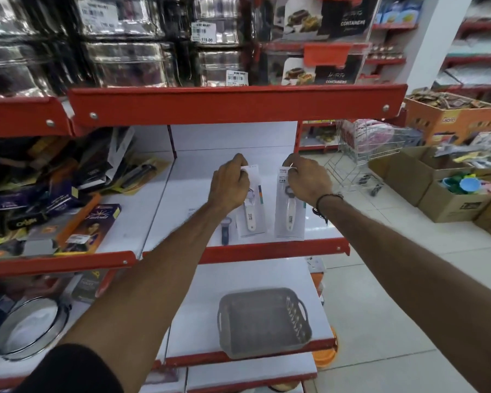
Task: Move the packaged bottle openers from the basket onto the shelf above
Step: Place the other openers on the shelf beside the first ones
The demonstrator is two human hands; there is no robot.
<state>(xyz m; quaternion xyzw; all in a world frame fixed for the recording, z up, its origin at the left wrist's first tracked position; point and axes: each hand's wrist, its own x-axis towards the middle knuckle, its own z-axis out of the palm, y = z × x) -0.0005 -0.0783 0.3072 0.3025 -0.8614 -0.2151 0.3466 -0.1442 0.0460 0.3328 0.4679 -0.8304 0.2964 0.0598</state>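
Observation:
Two packaged bottle openers with white handles lie side by side on the white middle shelf [182, 194]. My left hand [231, 184] grips the top of the left package [251, 219]. My right hand [306, 180] pinches the top of the right package [289, 219]. A third opener [226, 226] with a dark handle lies just left of them, partly under my left forearm. The grey plastic basket [262, 321] sits on the shelf below, near its front edge, with nothing visible inside.
Boxed goods [68, 211] are piled on the left half of the middle shelf. Steel containers fill the top shelf. A wire trolley [372, 154] and cardboard boxes [448, 191] stand on the floor at the right. A round sieve [29, 327] lies lower left.

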